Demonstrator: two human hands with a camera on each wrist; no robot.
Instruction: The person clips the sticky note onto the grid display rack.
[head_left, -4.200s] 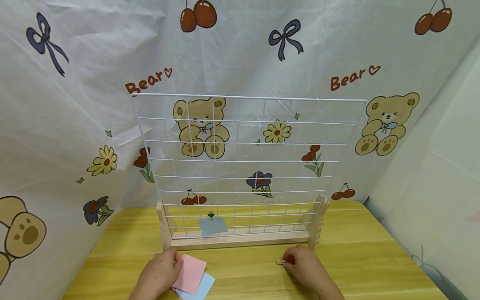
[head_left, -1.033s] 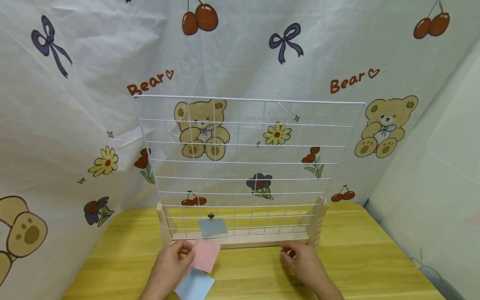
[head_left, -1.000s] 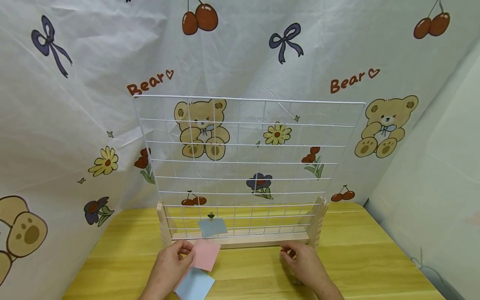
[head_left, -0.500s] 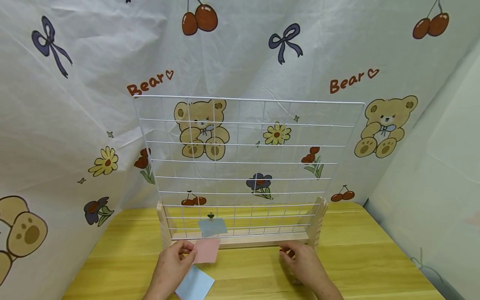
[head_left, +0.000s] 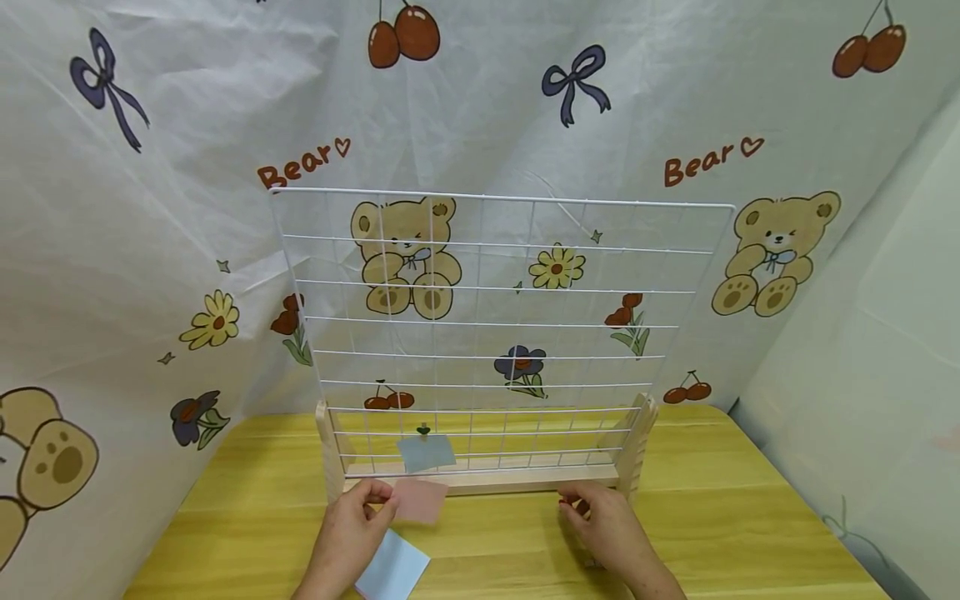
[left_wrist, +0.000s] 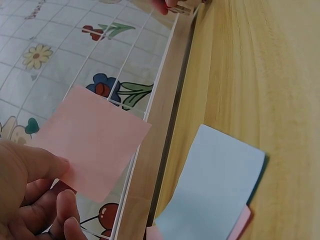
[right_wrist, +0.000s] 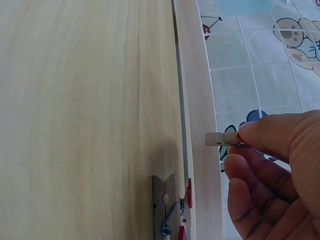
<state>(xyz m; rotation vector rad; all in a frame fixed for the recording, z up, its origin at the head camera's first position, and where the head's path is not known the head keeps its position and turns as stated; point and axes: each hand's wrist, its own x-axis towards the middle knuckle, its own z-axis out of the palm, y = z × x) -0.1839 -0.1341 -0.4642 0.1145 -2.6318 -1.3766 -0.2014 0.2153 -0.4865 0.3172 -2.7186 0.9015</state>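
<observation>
My left hand [head_left: 351, 527] pinches a square pink paper note [head_left: 421, 502] by its edge between thumb and fingers. In the left wrist view the note stands raised in front of the white wire grid, clear of the pile below. My right hand [head_left: 606, 523] pinches a small wooden clothespin [right_wrist: 216, 139] with a bit of red at the fingertips; its bare wooden end points away from the hand. Below my left hand, a light blue note [head_left: 394, 565] tops a small pile, with pink edges showing beneath it.
The white wire grid [head_left: 480, 197] rises from a wooden base [head_left: 495, 482]. A blue note [head_left: 426, 454] hangs low on it from a green heart clip [head_left: 423, 430]. More clothespins [right_wrist: 167, 202] with red parts lie on the table [head_left: 720, 517] beneath my right hand.
The pink note has come off the pile in my left hand, moving up and right, then tilting. The clothespin in my right hand has turned from pointing left. Lately the right hand stays nearly still.
</observation>
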